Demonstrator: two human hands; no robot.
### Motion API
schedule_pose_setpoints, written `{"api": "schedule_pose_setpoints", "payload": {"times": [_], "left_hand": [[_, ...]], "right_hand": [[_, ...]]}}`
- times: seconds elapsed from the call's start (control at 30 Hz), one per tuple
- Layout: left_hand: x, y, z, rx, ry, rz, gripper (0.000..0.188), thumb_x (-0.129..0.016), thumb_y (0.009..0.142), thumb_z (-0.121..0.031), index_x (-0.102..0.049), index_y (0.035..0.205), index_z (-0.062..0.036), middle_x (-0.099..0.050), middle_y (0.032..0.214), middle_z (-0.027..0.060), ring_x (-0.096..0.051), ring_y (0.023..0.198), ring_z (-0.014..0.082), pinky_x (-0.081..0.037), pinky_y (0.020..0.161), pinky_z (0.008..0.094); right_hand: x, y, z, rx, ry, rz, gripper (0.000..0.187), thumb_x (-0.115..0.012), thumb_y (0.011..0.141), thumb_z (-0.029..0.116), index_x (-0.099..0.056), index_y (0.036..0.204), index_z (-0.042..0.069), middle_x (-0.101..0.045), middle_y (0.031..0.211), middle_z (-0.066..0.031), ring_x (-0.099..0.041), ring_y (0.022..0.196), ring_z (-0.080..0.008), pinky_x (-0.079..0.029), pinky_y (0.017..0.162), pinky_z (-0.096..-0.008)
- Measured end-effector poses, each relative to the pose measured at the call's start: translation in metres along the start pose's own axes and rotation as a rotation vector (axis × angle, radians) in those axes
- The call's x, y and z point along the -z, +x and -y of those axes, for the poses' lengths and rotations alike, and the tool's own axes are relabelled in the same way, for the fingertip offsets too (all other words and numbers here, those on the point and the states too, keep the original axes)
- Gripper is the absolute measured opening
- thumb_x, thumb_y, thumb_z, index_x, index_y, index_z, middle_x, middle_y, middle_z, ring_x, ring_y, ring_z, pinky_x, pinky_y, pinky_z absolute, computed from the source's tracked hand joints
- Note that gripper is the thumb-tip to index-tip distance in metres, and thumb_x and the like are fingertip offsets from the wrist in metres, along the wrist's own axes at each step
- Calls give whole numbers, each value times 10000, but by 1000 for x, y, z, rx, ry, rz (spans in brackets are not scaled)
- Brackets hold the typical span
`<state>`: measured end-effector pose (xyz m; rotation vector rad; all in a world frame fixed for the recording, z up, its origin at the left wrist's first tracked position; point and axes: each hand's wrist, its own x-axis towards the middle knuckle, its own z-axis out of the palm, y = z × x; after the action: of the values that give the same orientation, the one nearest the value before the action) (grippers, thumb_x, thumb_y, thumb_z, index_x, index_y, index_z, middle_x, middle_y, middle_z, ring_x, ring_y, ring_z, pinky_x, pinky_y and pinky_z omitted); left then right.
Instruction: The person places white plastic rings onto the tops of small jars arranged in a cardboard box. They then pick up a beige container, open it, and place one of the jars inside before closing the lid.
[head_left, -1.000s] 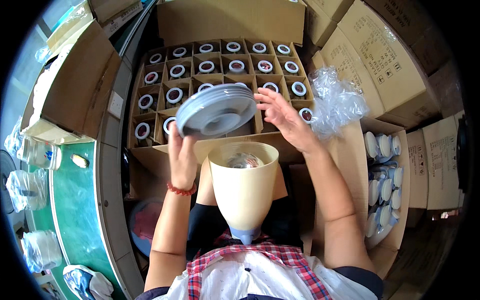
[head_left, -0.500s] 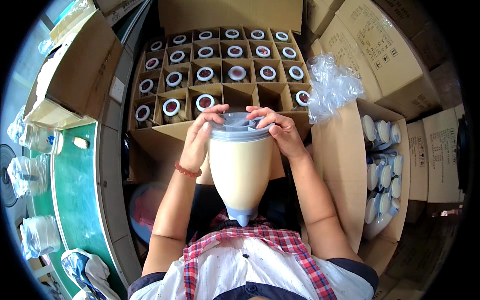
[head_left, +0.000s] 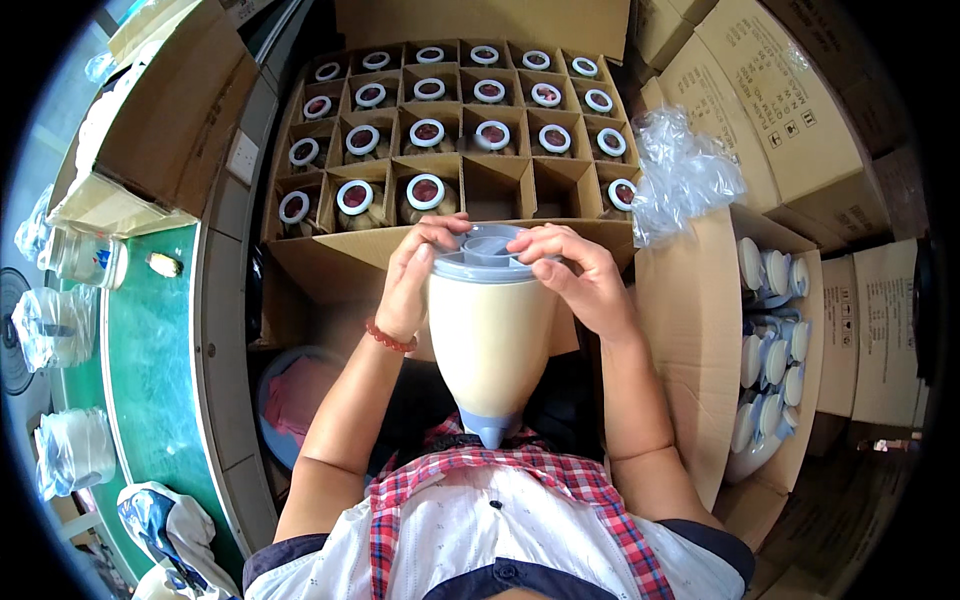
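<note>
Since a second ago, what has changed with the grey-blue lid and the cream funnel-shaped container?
The grey-blue lid, then held up clear in the right hand, has come down onto the cream funnel-shaped container. The left hand has moved from the container's side up to the lid's rim, so both hands now press it. The partitioned cardboard box of jars and the clear plastic bag stayed put.

The divided carton [head_left: 300, 262] is the landmark: jars [head_left: 427, 192] stand in its cells, and just before its near wall the funnel-shaped container [head_left: 490, 345] is held upright with its lid [head_left: 484, 255] on top, the left hand [head_left: 415, 275] at the lid's left rim and the right hand [head_left: 578, 275] at its right. Right of the carton lies a crumpled plastic bag [head_left: 685, 175], atop a box [head_left: 690, 350] holding stacked lids [head_left: 775, 340]. Left of the carton runs the surface [head_left: 150, 380], with bagged items [head_left: 70, 450] on it.
</note>
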<state>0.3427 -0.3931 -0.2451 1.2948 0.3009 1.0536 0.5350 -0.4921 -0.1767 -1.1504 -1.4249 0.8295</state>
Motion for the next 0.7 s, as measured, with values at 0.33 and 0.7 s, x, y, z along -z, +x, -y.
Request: {"api": "schedule_pose_setpoints", "payload": {"times": [0.33,0.7], "left_hand": [[-22,1,-44,35,453,-40,179,-595,886,-179,-587,903,-1,-594,1005,119,-522,1005,234,-383,910,349],[0,-1,-6,136,68,-30,396,-290,958,-281,-500,798,14,-581,1071,212,-491,1110,311,-320,1042,421]], "right_hand": [[9,14,-27,164,212,65,259,-610,906,237,-674,781,20,-685,879,-70,-593,970,-243,-394,957,-402],[-21,5,29,185,-437,-34,136,-645,852,204,-678,846,72,-684,874,-44,-617,854,-215,-388,892,-370]]}}
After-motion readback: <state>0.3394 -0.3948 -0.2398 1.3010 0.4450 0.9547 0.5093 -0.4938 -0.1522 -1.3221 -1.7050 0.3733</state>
